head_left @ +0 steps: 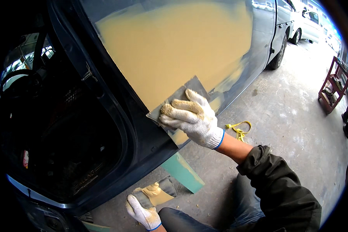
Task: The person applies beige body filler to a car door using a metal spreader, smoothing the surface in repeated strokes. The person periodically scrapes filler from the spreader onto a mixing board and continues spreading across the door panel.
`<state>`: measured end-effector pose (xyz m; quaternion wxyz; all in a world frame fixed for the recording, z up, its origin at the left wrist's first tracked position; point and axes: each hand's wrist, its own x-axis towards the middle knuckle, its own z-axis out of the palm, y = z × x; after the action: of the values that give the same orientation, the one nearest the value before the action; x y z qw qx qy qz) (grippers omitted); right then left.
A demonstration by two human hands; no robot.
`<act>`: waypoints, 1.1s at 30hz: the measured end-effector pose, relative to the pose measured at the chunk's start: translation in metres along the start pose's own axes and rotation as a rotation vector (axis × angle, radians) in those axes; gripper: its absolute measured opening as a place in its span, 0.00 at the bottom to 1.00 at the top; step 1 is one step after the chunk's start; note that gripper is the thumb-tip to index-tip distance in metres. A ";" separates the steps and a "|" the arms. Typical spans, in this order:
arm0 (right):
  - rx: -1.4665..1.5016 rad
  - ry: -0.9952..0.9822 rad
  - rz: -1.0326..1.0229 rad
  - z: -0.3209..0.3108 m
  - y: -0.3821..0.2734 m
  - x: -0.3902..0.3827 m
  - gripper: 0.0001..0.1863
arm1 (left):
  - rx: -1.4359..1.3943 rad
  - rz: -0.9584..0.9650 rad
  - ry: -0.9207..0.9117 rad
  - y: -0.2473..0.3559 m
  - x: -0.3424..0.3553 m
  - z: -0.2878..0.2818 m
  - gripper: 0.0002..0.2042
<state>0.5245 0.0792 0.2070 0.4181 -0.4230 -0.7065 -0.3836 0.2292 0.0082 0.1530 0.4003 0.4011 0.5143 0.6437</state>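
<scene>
A wide layer of tan body filler (178, 46) covers much of the dark car panel (260, 46). My right hand (199, 120), in a stained white knit glove with a blue cuff, grips a thin dark putty spreader (199, 86). Its fingers lie across the blade, which is laid against the lower part of the filler. Low at the left, my gloved left hand (144, 213) holds a dark flat mixing plate (168, 186) below the panel. On that plate sits a mound of tan putty (152, 189), smeared toward one edge.
An open doorway with a steering wheel (17, 79) is at left. Under the car's edge leans a green strip (186, 174). Yellow strap (241, 129) lies on the concrete floor (282, 104). A red shelf cart (334, 86) and a white car (309, 23) stand farther right.
</scene>
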 end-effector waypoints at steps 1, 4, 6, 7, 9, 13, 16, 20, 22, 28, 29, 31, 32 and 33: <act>0.017 0.003 0.006 0.003 -0.001 -0.008 0.23 | -0.010 -0.009 0.005 0.002 0.000 0.000 0.23; -0.034 -0.062 -0.030 0.000 -0.002 -0.022 0.24 | 0.108 0.106 -0.094 -0.001 0.002 -0.011 0.22; -0.027 -0.105 0.005 -0.018 -0.008 -0.030 0.23 | 0.020 0.073 -0.076 0.002 -0.004 -0.008 0.22; -0.022 -0.127 0.022 -0.027 -0.015 -0.030 0.23 | -0.024 0.056 -0.065 0.004 -0.006 -0.007 0.22; 0.119 -0.113 0.126 -0.054 -0.037 -0.027 0.22 | -0.069 0.044 -0.147 -0.001 -0.005 -0.007 0.21; 1.277 -0.251 0.724 -0.090 -0.076 -0.027 0.17 | 0.014 0.085 -0.371 0.003 -0.009 0.009 0.19; 1.471 -0.537 0.753 -0.104 -0.081 -0.040 0.17 | 0.042 0.109 -0.405 0.006 -0.005 0.018 0.19; 1.179 -0.745 0.474 -0.106 -0.062 -0.058 0.15 | -0.182 0.066 -0.224 0.009 0.007 0.012 0.19; 0.812 -0.641 0.476 -0.106 -0.047 -0.040 0.14 | -0.252 0.005 -0.050 0.009 0.018 0.001 0.21; 0.285 -0.200 0.439 -0.103 -0.048 0.059 0.12 | -0.329 -0.081 -0.075 0.003 0.005 0.001 0.20; 0.189 -0.234 0.433 -0.098 -0.051 0.066 0.11 | -0.353 -0.108 -0.089 0.002 0.002 0.002 0.20; 0.099 -0.264 0.402 -0.091 -0.059 0.076 0.10 | -0.354 -0.151 -0.044 -0.001 -0.004 0.004 0.21; 0.054 -0.280 0.387 -0.088 -0.062 0.080 0.10 | -0.356 -0.153 -0.039 -0.005 -0.005 0.003 0.21; 0.024 -0.302 0.380 -0.085 -0.065 0.082 0.09 | -0.356 -0.152 -0.032 -0.010 -0.003 0.001 0.22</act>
<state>0.4637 0.0035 0.2999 0.3774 -0.5960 -0.6731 -0.2221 0.2320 0.0068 0.1431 0.5203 0.2942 0.4149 0.6860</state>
